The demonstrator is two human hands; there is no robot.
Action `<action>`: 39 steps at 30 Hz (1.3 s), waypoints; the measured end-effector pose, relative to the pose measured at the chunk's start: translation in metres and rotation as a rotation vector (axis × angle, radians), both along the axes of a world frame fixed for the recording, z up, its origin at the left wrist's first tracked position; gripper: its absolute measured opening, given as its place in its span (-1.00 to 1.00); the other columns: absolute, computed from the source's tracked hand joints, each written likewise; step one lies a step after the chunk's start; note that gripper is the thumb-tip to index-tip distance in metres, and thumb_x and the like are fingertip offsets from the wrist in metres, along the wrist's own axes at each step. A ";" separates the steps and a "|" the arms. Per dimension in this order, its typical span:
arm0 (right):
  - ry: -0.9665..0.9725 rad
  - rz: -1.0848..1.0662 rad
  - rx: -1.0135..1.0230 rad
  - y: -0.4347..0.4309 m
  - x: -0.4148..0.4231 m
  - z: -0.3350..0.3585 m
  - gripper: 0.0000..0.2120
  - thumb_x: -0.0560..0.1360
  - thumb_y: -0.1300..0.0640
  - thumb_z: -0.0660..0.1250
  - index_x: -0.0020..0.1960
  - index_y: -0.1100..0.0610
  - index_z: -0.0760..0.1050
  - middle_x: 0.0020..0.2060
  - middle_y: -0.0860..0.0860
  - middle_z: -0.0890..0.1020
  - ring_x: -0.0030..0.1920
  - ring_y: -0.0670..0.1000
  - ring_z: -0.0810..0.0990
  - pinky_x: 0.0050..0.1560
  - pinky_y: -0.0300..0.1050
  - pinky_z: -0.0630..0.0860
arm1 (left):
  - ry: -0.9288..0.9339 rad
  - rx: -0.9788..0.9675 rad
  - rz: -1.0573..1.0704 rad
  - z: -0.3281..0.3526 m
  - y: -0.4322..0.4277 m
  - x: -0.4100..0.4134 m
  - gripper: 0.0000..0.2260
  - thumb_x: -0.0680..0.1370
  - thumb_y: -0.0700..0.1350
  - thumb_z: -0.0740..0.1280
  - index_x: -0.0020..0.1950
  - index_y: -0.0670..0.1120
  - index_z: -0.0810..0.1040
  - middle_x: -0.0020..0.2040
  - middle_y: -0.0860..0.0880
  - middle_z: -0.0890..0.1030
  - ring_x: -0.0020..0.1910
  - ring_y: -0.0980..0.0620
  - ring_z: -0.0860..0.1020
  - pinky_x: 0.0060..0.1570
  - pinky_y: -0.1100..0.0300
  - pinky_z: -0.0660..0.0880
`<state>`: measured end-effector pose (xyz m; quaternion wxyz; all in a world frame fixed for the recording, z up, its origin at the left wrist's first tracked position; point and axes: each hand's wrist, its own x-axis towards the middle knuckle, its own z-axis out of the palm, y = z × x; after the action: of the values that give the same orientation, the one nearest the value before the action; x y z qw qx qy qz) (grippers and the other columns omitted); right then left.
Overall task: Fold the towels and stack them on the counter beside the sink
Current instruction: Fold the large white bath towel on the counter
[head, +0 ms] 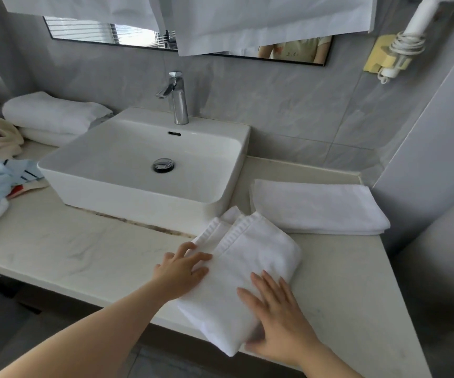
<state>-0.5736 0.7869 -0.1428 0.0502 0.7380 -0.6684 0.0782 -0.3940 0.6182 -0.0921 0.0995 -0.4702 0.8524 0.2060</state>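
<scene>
Head view gives me one folded towel (247, 268) on the table (70, 255), near and right of the sink (144, 165). Its long axis runs near to far and its hemmed end points at the sink. My left hand (182, 271) and right hand (277, 320) press flat on it with straight fingers, gripping nothing. I count four white towels: this one, a second towel (316, 208) just far-right of it, and a stacked pair (51, 113) far left.

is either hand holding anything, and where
Nothing is gripped. The left hand lies flat on the folded white towel at its left edge, the right hand flat on its near end.
</scene>
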 end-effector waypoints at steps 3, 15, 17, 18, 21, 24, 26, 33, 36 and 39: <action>-0.113 -0.012 -0.080 -0.011 0.007 0.008 -0.29 -0.03 -0.28 0.47 0.06 -0.11 0.38 0.07 -0.07 0.58 0.16 0.05 0.49 0.22 0.05 0.32 | 0.005 0.086 0.008 0.000 -0.008 -0.001 -0.68 0.60 0.17 0.09 0.36 0.35 0.28 0.47 0.13 0.06 0.37 -0.13 0.23 0.33 -0.03 0.28; -0.973 -0.350 -0.169 -0.057 -0.032 0.145 -0.67 0.35 -0.04 0.50 -0.08 -0.21 0.35 -0.15 -0.17 0.54 -0.11 -0.11 0.53 -0.02 -0.09 0.47 | 0.647 -0.077 -0.426 0.099 -0.001 -0.019 -0.06 0.16 0.47 0.33 0.42 0.29 -0.03 0.48 0.17 0.14 0.38 0.27 0.19 0.31 0.35 0.19; -0.943 -0.386 -0.165 -0.062 -0.038 0.155 -0.71 0.36 -0.06 0.47 -0.05 -0.15 0.39 -0.15 -0.16 0.55 -0.09 -0.12 0.53 -0.01 -0.10 0.47 | 0.523 -0.229 -0.448 0.100 -0.006 -0.033 0.03 0.25 0.27 0.47 0.46 0.23 -0.19 0.51 0.08 0.09 0.40 0.13 0.22 0.26 0.26 0.26; -0.934 -0.399 -0.163 -0.064 -0.039 0.160 -0.72 0.36 -0.08 0.47 -0.04 -0.13 0.40 -0.16 -0.16 0.55 -0.09 -0.12 0.53 -0.02 -0.12 0.47 | 0.544 -0.205 -0.384 0.103 -0.008 -0.038 0.01 0.31 0.16 0.50 0.48 0.21 -0.18 0.49 0.05 0.18 0.38 0.05 0.30 0.20 0.21 0.33; -0.947 -0.451 -0.215 -0.069 -0.047 0.168 -0.74 0.38 -0.08 0.44 0.01 -0.12 0.45 -0.14 -0.20 0.57 -0.07 -0.15 0.54 -0.07 -0.23 0.47 | 0.711 -0.086 -0.231 0.109 -0.018 -0.055 -0.15 0.36 0.05 0.51 0.50 0.16 0.05 0.27 0.07 0.46 0.25 -0.04 0.45 0.08 0.20 0.37; -0.934 -0.563 -0.324 -0.066 -0.070 0.165 -0.83 0.44 -0.10 0.37 0.00 -0.12 0.48 -0.08 -0.22 0.59 -0.01 -0.12 0.55 0.02 -0.22 0.46 | 0.871 0.028 -0.115 0.120 -0.032 -0.069 -0.29 0.32 0.05 0.55 0.40 0.15 0.30 0.13 0.16 0.49 0.16 0.06 0.48 0.09 0.24 0.36; -0.935 -0.717 -0.398 -0.061 -0.091 0.153 -0.76 0.45 -0.17 0.33 0.03 -0.08 0.49 -0.01 -0.15 0.60 0.08 -0.04 0.54 0.19 -0.08 0.44 | 0.992 0.224 0.008 0.127 -0.040 -0.077 -0.33 0.23 0.11 0.54 0.31 0.17 0.41 0.10 0.12 0.57 0.07 0.07 0.56 0.08 0.16 0.49; -1.629 -0.846 -0.484 -0.048 -0.152 0.135 -0.41 0.39 -0.24 0.36 0.33 0.00 0.38 0.20 -0.01 0.53 0.17 0.06 0.52 0.02 -0.09 0.48 | 1.201 0.659 0.330 0.123 -0.052 -0.118 -0.72 0.44 -0.08 0.45 0.11 -0.12 0.57 -0.11 -0.10 0.69 -0.22 -0.05 0.67 -0.30 0.13 0.59; -1.809 -0.690 -0.264 -0.045 -0.174 0.125 -0.63 0.47 -0.09 0.29 0.25 -0.05 0.42 0.13 0.04 0.61 0.13 0.11 0.57 0.07 0.04 0.53 | 1.138 0.798 0.453 0.116 -0.057 -0.145 -0.65 0.41 0.01 0.45 0.09 -0.17 0.58 -0.05 -0.17 0.68 -0.11 -0.14 0.66 -0.09 0.03 0.60; -1.819 -0.639 -0.144 -0.045 -0.203 0.118 -0.53 0.39 -0.11 0.38 0.26 -0.03 0.44 0.12 0.08 0.62 0.11 0.15 0.60 0.03 0.07 0.54 | 1.077 0.912 0.558 0.107 -0.061 -0.172 -0.52 0.37 0.11 0.43 0.13 -0.20 0.58 0.02 -0.21 0.66 -0.02 -0.16 0.63 0.04 0.00 0.54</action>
<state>-0.7764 0.7422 -0.0249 -0.4226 0.1737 -0.6143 0.6433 -0.5661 0.5572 0.0151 -0.2017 -0.4149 0.4630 0.7569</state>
